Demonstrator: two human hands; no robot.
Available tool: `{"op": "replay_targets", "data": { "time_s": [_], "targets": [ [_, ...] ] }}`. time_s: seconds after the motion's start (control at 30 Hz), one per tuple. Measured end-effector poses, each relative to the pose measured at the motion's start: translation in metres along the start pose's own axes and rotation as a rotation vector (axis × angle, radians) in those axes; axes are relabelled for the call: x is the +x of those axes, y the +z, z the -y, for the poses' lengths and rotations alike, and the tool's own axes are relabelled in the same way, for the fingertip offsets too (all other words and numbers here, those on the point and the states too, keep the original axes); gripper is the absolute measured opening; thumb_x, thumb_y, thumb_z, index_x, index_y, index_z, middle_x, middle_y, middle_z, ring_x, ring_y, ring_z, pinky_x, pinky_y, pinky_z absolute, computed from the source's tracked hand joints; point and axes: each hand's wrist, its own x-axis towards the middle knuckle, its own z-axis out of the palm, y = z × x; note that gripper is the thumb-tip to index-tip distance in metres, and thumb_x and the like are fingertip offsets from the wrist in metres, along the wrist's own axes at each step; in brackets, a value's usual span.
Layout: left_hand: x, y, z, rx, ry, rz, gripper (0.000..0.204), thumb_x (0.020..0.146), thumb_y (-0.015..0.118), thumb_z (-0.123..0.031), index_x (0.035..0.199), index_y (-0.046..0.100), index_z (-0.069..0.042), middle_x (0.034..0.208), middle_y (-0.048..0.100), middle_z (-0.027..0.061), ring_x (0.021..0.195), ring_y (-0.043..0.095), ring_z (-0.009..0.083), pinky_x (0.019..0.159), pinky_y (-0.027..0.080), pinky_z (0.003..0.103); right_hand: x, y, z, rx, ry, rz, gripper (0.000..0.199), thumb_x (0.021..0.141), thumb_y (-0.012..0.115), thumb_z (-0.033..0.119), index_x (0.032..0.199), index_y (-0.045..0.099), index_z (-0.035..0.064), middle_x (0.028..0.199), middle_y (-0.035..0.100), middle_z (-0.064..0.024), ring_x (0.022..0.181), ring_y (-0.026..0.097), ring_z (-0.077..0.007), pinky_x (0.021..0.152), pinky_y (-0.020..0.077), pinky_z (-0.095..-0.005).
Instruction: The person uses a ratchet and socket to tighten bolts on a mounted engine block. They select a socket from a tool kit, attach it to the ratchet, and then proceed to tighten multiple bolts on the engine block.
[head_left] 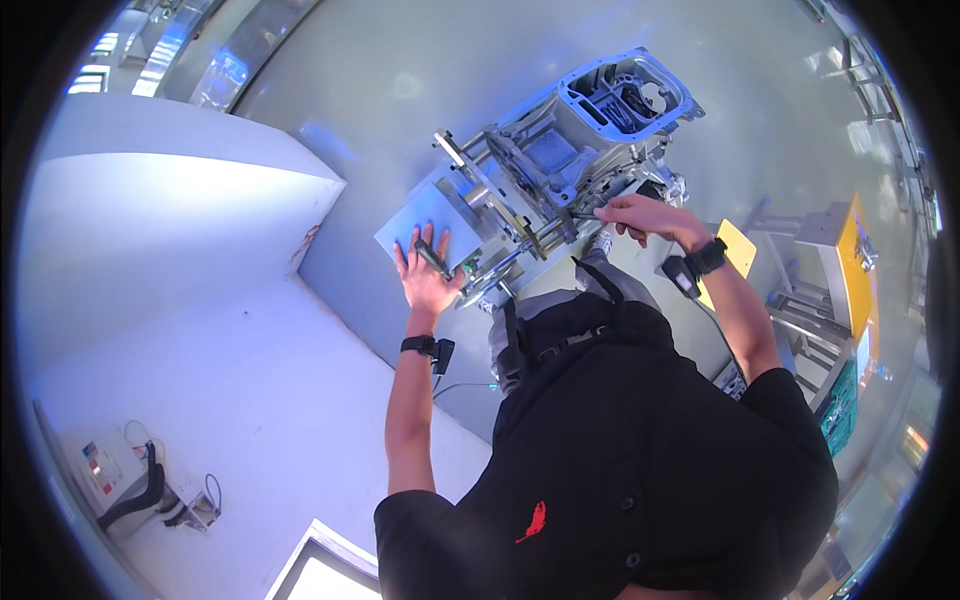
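Note:
My left hand [428, 280] lies with fingers spread on a flat grey metal plate [415, 217] on the near left of a machine stand. A black handle [434, 259] crosses over this hand, beside the thumb, next to a metal handwheel [488, 280]. My right hand [640, 215] is closed at the near side of the stand, its fingertips on a thin metal rod [584, 215]. What the rod joins is too small to tell. Beyond both hands, a cast-metal gearbox housing [548, 150] is mounted on the stand, its open end [625, 98] at the far right showing parts inside.
A white partition [180, 220] stands to the left. On the right are a yellow-and-white bench or cart [838, 265], a yellow panel [738, 250] and a green grid-like item [840, 412]. Grey floor [380, 100] surrounds the stand. Black devices are strapped to both my wrists.

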Motion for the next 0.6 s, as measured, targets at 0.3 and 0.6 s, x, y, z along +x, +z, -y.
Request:
{"op": "replay_targets", "data": {
  "time_s": [0.3, 0.6],
  "targets": [
    [0.002, -0.003, 0.0, 0.016, -0.016, 0.019, 0.072, 0.06, 0.065, -0.028, 0.129, 0.046, -0.021, 0.138, 0.037, 0.007, 0.131, 0.029, 0.0263, 0.108, 0.011, 0.054, 0.006, 0.026, -0.047, 0.104, -0.282, -0.291, 0.033, 0.087, 0.056, 0.038, 0.084, 0.06, 0.006, 0.054, 0.043, 0.0037, 0.043, 0.039, -0.0059, 0.04, 0.0319, -0.0242],
    [0.003, -0.005, -0.004, 0.004, -0.019, 0.041, 0.07, 0.062, 0.065, -0.029, 0.129, 0.046, -0.02, 0.138, 0.037, 0.0082, 0.132, 0.027, 0.0268, 0.109, 0.01, 0.053, 0.061, 0.027, -0.011, -0.231, -0.728, -1.047, 0.041, 0.091, 0.047, 0.03, 0.062, 0.061, 0.0046, 0.049, 0.052, -0.0124, 0.046, 0.054, -0.0296, 0.046, 0.04, -0.0364]
  ]
}}
